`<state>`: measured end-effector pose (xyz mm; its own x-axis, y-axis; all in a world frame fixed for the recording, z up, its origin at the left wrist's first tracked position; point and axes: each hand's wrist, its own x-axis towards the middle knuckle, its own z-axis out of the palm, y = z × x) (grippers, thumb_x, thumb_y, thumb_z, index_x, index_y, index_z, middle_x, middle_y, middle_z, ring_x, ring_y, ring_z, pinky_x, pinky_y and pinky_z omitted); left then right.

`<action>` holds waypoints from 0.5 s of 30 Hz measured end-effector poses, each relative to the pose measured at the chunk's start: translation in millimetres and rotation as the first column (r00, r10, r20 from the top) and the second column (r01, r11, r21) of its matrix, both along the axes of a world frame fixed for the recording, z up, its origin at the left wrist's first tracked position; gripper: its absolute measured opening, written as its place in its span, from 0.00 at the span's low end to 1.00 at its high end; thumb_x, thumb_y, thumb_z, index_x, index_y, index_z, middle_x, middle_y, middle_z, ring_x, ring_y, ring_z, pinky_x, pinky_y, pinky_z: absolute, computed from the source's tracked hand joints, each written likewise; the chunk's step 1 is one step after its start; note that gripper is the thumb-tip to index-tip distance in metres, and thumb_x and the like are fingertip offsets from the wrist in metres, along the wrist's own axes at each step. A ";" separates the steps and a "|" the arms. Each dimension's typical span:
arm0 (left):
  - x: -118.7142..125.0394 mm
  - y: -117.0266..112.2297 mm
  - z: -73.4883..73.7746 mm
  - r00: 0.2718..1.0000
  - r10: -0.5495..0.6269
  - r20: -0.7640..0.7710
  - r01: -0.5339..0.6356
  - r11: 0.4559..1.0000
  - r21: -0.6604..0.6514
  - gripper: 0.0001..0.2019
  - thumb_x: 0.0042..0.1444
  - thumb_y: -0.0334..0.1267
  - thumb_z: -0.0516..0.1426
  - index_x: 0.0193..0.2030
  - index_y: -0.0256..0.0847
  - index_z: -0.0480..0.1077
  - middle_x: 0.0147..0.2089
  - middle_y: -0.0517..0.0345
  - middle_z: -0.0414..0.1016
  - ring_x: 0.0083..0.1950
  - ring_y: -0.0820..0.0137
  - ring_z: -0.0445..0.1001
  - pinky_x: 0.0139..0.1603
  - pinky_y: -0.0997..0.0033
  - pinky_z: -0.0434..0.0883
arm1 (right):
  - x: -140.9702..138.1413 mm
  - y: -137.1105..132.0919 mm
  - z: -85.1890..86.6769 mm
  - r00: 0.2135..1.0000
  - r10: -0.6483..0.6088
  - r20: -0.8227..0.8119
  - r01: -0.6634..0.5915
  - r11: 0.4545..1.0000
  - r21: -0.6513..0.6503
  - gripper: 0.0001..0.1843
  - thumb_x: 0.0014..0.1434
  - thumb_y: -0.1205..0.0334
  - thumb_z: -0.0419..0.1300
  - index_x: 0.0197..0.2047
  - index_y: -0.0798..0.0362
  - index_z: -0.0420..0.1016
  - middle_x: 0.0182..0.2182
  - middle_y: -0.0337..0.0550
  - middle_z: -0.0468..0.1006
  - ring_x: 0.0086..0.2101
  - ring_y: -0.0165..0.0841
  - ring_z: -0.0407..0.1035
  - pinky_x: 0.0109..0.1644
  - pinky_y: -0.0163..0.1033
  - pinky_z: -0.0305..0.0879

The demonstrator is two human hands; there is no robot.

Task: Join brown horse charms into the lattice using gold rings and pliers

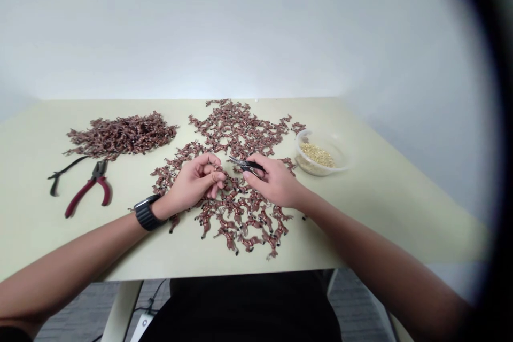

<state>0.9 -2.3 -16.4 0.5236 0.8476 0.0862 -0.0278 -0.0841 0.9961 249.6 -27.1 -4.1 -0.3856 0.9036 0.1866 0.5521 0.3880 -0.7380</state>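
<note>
While right hand [276,181] holds snips [248,165], left hand [194,184] apparently pinches piece [218,175] near blades [233,160].

Your left hand [192,184] hides whatever it pinches, and the pale bits [316,154] in the plastic tub [305,164] are too small to identify.

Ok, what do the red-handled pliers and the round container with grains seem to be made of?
The pliers seem to have dark steel jaws, dull and unpolished, and red handles with a soft sheen, probably plastic-dipped. The container looks like clear plastic: the grains show through its cloudy wall, though glass is possible.
</note>
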 end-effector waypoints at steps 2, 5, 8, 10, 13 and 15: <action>0.9 -0.3 1.1 1.000 0.000 -0.010 0.000 1.000 0.000 0.13 0.64 0.43 0.63 0.47 0.39 0.65 0.30 0.57 0.79 0.22 0.75 0.73 0.23 0.78 0.70 | 0.0 0.1 -0.7 1.000 -0.004 -0.005 0.004 1.000 -0.002 0.15 0.68 0.47 0.56 0.45 0.50 0.70 0.25 0.33 0.62 0.24 0.28 0.56 0.30 0.37 0.52; 1.4 -3.6 4.8 0.996 0.041 -0.077 -0.038 0.998 0.040 0.13 0.65 0.45 0.61 0.47 0.39 0.66 0.27 0.58 0.78 0.20 0.75 0.72 0.21 0.78 0.69 | 0.5 0.3 -0.6 1.000 -0.024 -0.006 0.024 1.000 0.004 0.15 0.68 0.46 0.56 0.47 0.50 0.70 0.25 0.33 0.62 0.24 0.28 0.56 0.30 0.37 0.52; 0.6 -7.6 8.5 0.972 0.138 -0.190 -0.109 0.981 0.159 0.13 0.66 0.48 0.59 0.45 0.39 0.67 0.22 0.61 0.75 0.17 0.77 0.67 0.18 0.81 0.63 | 1.1 0.0 1.1 0.999 -0.045 -0.005 0.045 0.998 0.034 0.15 0.68 0.47 0.56 0.46 0.50 0.70 0.25 0.33 0.61 0.24 0.29 0.57 0.30 0.37 0.52; 0.1 -8.9 9.2 0.954 0.186 -0.234 -0.132 0.964 0.229 0.13 0.66 0.48 0.59 0.43 0.40 0.67 0.22 0.61 0.75 0.16 0.78 0.66 0.17 0.81 0.61 | 1.1 -0.7 2.7 0.999 -0.045 -0.004 0.045 0.997 0.055 0.14 0.68 0.48 0.56 0.45 0.51 0.70 0.25 0.33 0.61 0.25 0.29 0.57 0.30 0.37 0.52; 0.1 -8.2 6.3 0.955 0.191 -0.228 -0.136 0.962 0.238 0.13 0.65 0.48 0.60 0.44 0.41 0.68 0.23 0.60 0.76 0.16 0.77 0.67 0.17 0.80 0.60 | 0.1 -2.7 4.9 1.000 -0.022 0.001 0.022 0.998 0.066 0.15 0.68 0.48 0.56 0.47 0.51 0.70 0.25 0.33 0.62 0.24 0.29 0.57 0.30 0.37 0.52; 0.0 -6.9 3.4 0.956 0.184 -0.227 -0.130 0.964 0.233 0.13 0.64 0.47 0.61 0.45 0.40 0.70 0.23 0.60 0.75 0.17 0.77 0.67 0.18 0.80 0.61 | -1.0 -4.3 5.6 1.000 -0.003 0.011 0.002 0.998 0.070 0.15 0.68 0.48 0.56 0.48 0.50 0.70 0.25 0.33 0.63 0.24 0.29 0.57 0.30 0.37 0.52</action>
<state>0.9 -9.2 -13.0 0.4127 0.8967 0.1602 0.2446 -0.2785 0.9288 248.6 -31.4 1.5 -0.3857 0.8894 0.2454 0.5608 0.4373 -0.7031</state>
